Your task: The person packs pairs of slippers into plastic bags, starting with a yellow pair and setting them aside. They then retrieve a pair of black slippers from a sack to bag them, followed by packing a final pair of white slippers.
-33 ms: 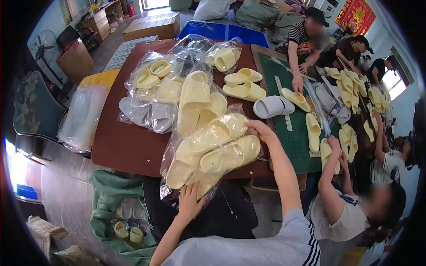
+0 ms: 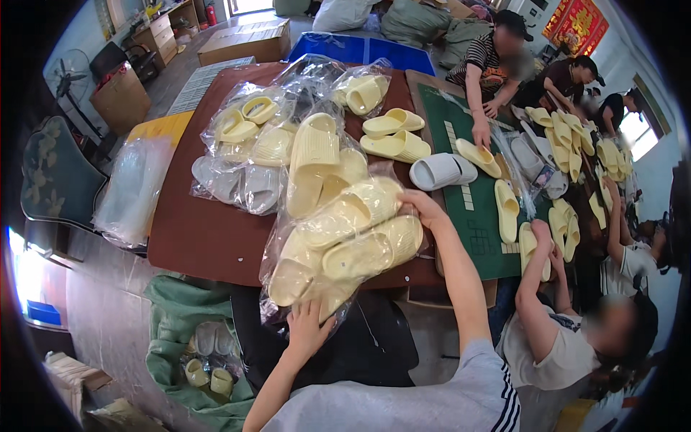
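Clear plastic bags of pale yellow slippers (image 2: 349, 216) are at the near edge of the brown tabletop, partly overhanging it. My right hand (image 2: 426, 208) is closed on the right end of this bagged bundle, its thumb on top by a slipper's toe. At the bundle's lower end my left hand (image 2: 309, 325) grips the plastic and a slipper, its fingertips partly hidden by the film. Just beyond lies another bagged yellow pair (image 2: 314, 162), touching the bundle. Bagged grey slippers (image 2: 263, 189) lie to its left.
Loose yellow slippers (image 2: 396, 146) and a white pair (image 2: 435, 173) lie right of the bags. A green board (image 2: 497, 252) adjoins the brown tabletop (image 2: 194, 230); co-workers handle slippers there. Below left, a green sack (image 2: 169, 360) holds more slippers. A blue bin (image 2: 331, 47) stands behind.
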Demonstrator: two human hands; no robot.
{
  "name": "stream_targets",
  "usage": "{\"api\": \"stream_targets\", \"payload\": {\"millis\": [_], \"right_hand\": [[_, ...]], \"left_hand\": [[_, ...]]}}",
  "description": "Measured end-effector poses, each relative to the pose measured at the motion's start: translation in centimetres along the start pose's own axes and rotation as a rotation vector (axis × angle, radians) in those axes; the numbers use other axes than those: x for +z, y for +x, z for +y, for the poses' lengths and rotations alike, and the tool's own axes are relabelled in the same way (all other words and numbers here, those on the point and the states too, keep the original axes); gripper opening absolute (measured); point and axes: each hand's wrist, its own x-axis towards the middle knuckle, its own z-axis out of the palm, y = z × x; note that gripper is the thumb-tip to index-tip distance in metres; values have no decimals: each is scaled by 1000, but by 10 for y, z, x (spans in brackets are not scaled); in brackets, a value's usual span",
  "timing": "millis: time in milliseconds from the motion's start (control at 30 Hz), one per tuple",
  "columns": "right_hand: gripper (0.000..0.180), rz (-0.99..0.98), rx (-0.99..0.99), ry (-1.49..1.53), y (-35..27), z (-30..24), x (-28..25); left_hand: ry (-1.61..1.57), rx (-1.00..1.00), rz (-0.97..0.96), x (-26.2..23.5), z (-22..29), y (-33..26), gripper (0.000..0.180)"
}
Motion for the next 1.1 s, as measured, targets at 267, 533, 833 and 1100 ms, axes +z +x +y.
{"api": "stream_targets", "payload": {"millis": [267, 533, 833, 1100], "right_hand": [[12, 105, -299, 647, -103, -4, 96], [34, -454, 103, 74, -213, 101, 201], [23, 526, -604, -507, -156, 95, 104], [61, 220, -361, -816, -69, 33, 83]], "left_hand": [[-101, 111, -65, -27, 19, -11, 70], [-1851, -149, -142, -36, 4, -18, 77], [-1736, -358, 7, -6, -27, -8, 70], [-1441, -476, -33, 0, -11, 25, 62]]}}
